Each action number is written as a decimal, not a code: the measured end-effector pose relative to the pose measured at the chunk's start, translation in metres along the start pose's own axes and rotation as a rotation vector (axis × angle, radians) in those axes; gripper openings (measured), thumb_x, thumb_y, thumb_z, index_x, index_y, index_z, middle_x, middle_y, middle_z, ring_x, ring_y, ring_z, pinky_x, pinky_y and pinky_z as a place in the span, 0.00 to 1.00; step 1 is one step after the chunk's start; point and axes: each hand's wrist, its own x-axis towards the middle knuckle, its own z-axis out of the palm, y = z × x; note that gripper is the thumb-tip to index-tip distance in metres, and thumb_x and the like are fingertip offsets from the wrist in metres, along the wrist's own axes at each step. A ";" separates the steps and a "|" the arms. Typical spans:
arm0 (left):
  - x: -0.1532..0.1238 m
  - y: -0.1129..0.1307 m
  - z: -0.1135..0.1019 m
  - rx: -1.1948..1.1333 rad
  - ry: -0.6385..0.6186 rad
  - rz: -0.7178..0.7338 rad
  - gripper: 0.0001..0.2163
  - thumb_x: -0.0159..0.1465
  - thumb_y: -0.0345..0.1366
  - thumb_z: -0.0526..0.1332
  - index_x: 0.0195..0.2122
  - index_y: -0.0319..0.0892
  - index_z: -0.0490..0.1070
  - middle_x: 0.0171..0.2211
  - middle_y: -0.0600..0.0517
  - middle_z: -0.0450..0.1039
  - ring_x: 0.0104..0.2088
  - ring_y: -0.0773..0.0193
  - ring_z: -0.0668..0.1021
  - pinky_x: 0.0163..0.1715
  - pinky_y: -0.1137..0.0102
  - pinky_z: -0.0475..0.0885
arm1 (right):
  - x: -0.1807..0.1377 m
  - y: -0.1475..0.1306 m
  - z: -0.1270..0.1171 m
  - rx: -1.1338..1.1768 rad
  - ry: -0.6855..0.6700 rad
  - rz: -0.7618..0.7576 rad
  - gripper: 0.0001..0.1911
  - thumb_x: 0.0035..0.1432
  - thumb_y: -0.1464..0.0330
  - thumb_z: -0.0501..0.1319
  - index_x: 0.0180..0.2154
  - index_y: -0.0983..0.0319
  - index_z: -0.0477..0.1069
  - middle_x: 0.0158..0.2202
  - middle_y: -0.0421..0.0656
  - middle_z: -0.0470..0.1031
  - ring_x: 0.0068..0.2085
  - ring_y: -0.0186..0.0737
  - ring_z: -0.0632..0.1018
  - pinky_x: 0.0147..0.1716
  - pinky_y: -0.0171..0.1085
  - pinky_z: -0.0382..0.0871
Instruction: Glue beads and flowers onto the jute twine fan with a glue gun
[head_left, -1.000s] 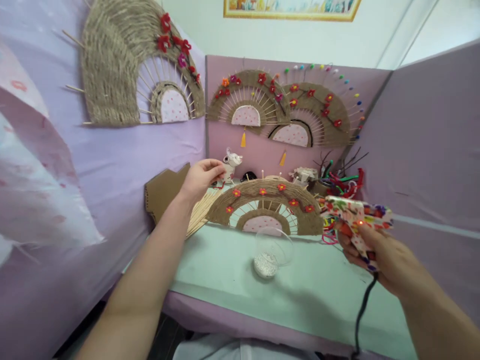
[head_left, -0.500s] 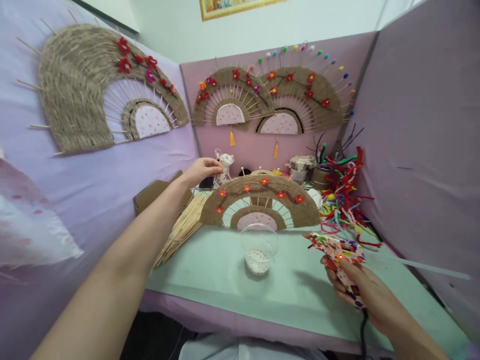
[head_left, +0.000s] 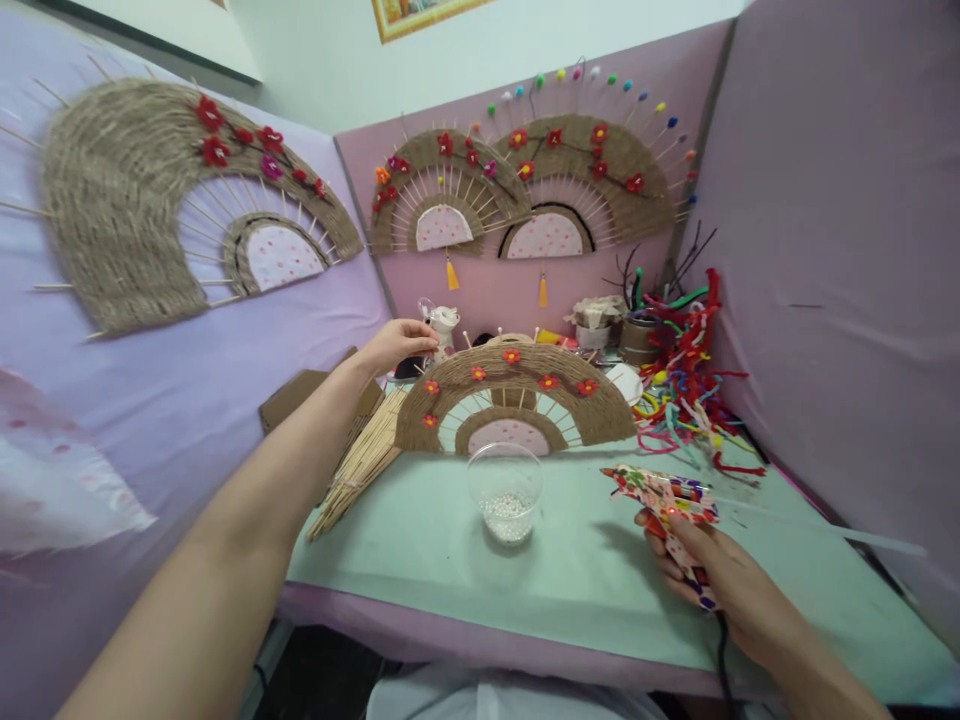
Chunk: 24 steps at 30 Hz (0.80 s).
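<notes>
A fan of brown twine woven over thin sticks (head_left: 600, 412) stands upright on the table, decorated with red flowers and a dark branch. White beads tip several of its upper sticks. At its upper left edge, my left hand (head_left: 401, 345) is closed in a pinch around a spot by a stick end; what lies between the fingertips is too small to make out. My right hand (head_left: 709, 560) grips a flower-patterned glue gun (head_left: 660, 492), its nozzle pointing left and a clear glue stick out the back. Between them, before the fan, sits a clear plastic bowl (head_left: 505, 480) of white beads (head_left: 506, 518).
A bundle of thin sticks (head_left: 360, 465) and brown cardboard (head_left: 292, 400) lie left of the fan. Tangled coloured pipe cleaners (head_left: 697, 350) fill the back right corner. Finished fans hang on the left panel (head_left: 120, 200) and back panel (head_left: 547, 160). The gun's black cord (head_left: 722, 665) drops off the table's front edge.
The view has turned slightly, so most things sit a little further left. My left hand keeps its pinch at the fan's edge, and my right hand still holds the glue gun.
</notes>
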 end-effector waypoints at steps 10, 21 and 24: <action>0.001 0.005 -0.004 0.028 -0.010 -0.015 0.12 0.43 0.37 0.73 0.25 0.36 0.75 0.22 0.50 0.74 0.23 0.69 0.74 0.27 0.73 0.69 | 0.003 0.003 0.002 0.066 0.018 0.017 0.22 0.47 0.49 0.65 0.29 0.62 0.70 0.21 0.37 0.63 0.20 0.29 0.59 0.15 0.30 0.53; -0.001 0.012 -0.003 0.109 -0.050 0.000 0.11 0.45 0.37 0.72 0.25 0.37 0.75 0.22 0.50 0.74 0.23 0.68 0.74 0.26 0.72 0.69 | 0.005 0.008 -0.001 0.075 0.000 0.018 0.24 0.47 0.47 0.64 0.29 0.62 0.69 0.21 0.37 0.63 0.20 0.29 0.59 0.16 0.30 0.53; 0.000 0.013 -0.004 0.129 -0.060 0.007 0.11 0.46 0.37 0.71 0.26 0.37 0.75 0.21 0.50 0.74 0.22 0.69 0.73 0.25 0.73 0.68 | 0.005 0.009 -0.001 0.070 0.004 0.006 0.23 0.47 0.47 0.64 0.29 0.62 0.69 0.21 0.37 0.63 0.20 0.30 0.60 0.15 0.30 0.53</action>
